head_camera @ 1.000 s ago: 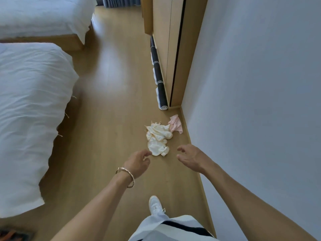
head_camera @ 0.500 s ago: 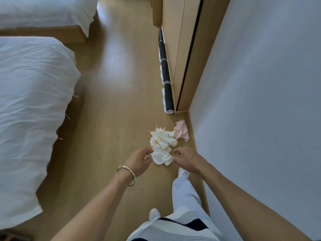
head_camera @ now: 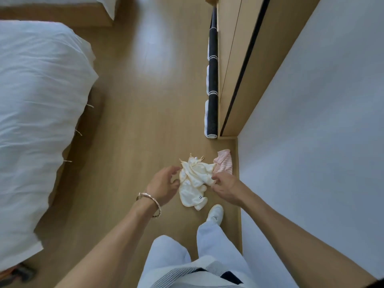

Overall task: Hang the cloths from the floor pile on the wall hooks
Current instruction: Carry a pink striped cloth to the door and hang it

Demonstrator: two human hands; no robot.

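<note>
**Both grips brought in on the cream cloth**

Since the earlier frame, the two hands have been carried further down and closer together, so that the cream cloth [head_camera: 193, 183] is now flanked on both sides. A white shoe [head_camera: 216, 213] has also been stepped up just short of the pile.

The cream cloth is crumpled on the wooden floor [head_camera: 145, 121] close to the white wall [head_camera: 311, 142]. A pink striped cloth [head_camera: 224, 163] is tucked partly under its far right corner. No wall hooks are in view.

Both cloths are judged to be light, thin and limp. They will sag and fold when lifted and cannot be damaged by a firm pinch. A hem or corner is the best place to take hold, ideally near the thin loops seen at the cream cloth's far edge, so that the fabric hangs free for hooking.

The right grip [head_camera: 226, 186] is pinched with thumb and fingertips on the cream cloth's right edge. The left grip [head_camera: 164, 186], with a bracelet [head_camera: 149, 204] on its wrist, is held in a loose curve at the cloth's left edge. Its thumb and forefinger are apart and nothing is clasped.
</note>
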